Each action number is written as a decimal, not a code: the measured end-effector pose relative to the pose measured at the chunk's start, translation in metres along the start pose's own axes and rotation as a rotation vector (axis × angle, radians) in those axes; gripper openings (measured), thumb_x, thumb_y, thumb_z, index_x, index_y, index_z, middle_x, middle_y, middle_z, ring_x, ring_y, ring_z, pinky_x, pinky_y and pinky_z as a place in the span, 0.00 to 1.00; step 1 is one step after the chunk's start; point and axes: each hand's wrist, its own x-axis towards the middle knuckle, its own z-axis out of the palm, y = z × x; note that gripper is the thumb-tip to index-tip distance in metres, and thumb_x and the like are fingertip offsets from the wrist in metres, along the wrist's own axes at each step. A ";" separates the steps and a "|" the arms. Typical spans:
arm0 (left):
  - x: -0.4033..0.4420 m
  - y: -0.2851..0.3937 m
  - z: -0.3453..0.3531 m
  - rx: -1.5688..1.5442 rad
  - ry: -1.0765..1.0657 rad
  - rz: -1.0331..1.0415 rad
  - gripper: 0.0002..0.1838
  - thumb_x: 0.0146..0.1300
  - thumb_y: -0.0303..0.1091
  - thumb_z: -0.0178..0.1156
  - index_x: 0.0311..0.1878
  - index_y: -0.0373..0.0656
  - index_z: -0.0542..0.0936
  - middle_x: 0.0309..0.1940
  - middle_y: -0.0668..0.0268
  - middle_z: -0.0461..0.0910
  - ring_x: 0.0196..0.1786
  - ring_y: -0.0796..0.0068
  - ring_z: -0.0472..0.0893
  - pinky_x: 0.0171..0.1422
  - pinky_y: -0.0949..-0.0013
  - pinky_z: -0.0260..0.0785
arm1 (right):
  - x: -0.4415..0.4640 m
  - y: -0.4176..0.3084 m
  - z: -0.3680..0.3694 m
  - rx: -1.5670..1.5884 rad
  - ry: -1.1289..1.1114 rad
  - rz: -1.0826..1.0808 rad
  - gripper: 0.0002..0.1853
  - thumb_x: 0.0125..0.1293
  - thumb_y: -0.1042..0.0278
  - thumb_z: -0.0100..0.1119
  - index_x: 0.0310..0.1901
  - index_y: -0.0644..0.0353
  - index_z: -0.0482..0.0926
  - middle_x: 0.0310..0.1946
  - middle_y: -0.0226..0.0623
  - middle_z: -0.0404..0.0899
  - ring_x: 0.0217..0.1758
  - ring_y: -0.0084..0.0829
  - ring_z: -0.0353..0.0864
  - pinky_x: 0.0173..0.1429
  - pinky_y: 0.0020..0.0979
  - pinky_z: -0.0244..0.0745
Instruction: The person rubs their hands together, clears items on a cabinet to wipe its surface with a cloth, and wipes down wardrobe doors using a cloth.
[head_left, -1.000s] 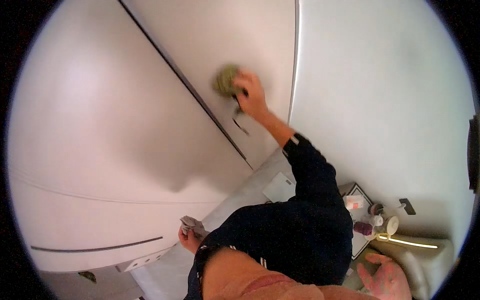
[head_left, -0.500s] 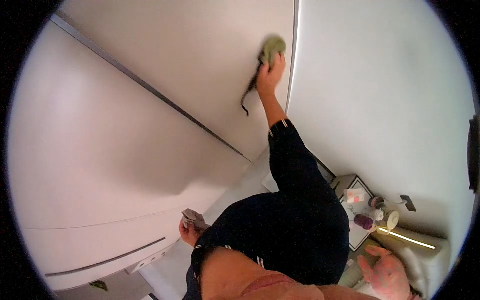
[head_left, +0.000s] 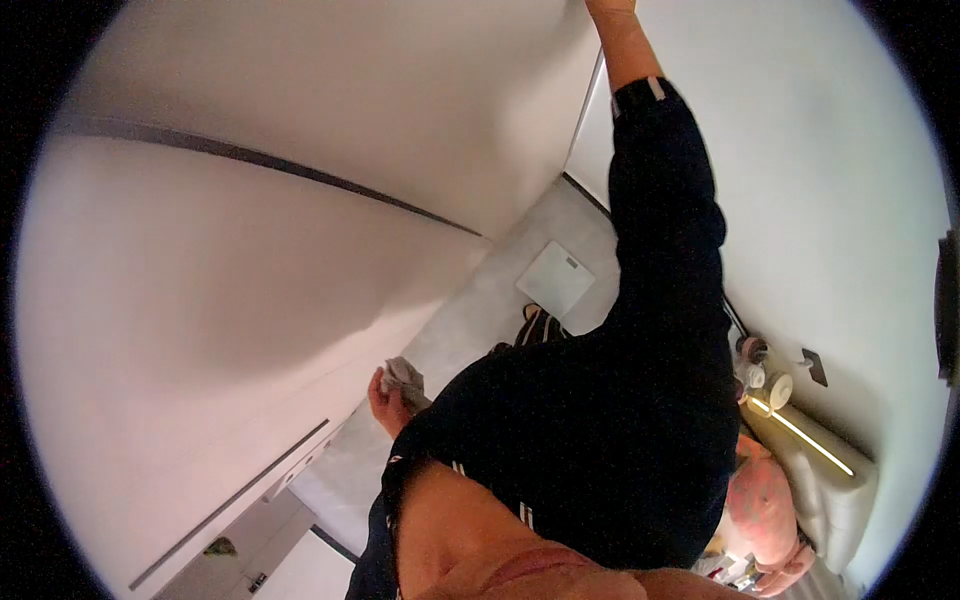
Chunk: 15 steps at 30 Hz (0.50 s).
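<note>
The right arm reaches up almost straight, its dark sleeve (head_left: pixel 668 210) ending below the bare wrist. Only the base of the right hand (head_left: pixel 612 6) shows at the top edge of the view; its fingers lie beyond that edge, so I cannot tell whether they are open or closed, or what they hold. Just below and left of that hand spreads the pale upper panel (head_left: pixel 400 90).

The left hand (head_left: pixel 385 398) sits low, beside the torso, which hides its forearm. Its fingers are curled and gripping a crumpled greyish cloth (head_left: pixel 405 378), which bulges out to the right of them. Left of these fingers is the pale lower panel (head_left: pixel 200 270), and above them runs a dark groove (head_left: pixel 300 173). A white scale (head_left: pixel 556 279) lies on the floor, up and to their right.
</note>
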 end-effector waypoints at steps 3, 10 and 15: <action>-0.001 -0.051 -0.026 0.307 -0.103 -0.099 0.19 0.54 0.20 0.50 0.51 0.39 0.75 0.44 0.61 0.77 0.47 0.69 0.76 0.53 0.66 0.70 | -0.082 0.005 -0.019 0.110 -0.021 0.395 0.14 0.64 0.70 0.46 0.50 0.67 0.68 0.44 0.51 0.72 0.47 0.47 0.70 0.53 0.40 0.65; 0.005 -0.112 -0.070 0.865 -0.620 -0.437 0.15 0.56 0.25 0.51 0.48 0.40 0.77 0.42 0.62 0.78 0.45 0.70 0.77 0.52 0.67 0.70 | -0.414 -0.016 -0.223 -0.352 -1.848 0.866 0.19 0.62 0.60 0.46 0.50 0.62 0.72 0.39 0.54 0.76 0.43 0.52 0.75 0.48 0.49 0.69; 0.039 -0.127 -0.122 0.996 -0.778 -0.514 0.14 0.57 0.27 0.51 0.47 0.40 0.77 0.41 0.62 0.78 0.45 0.69 0.77 0.51 0.66 0.70 | -0.487 -0.157 -0.410 -0.027 -2.568 0.958 0.23 0.62 0.55 0.48 0.53 0.62 0.71 0.44 0.50 0.74 0.48 0.48 0.73 0.52 0.46 0.66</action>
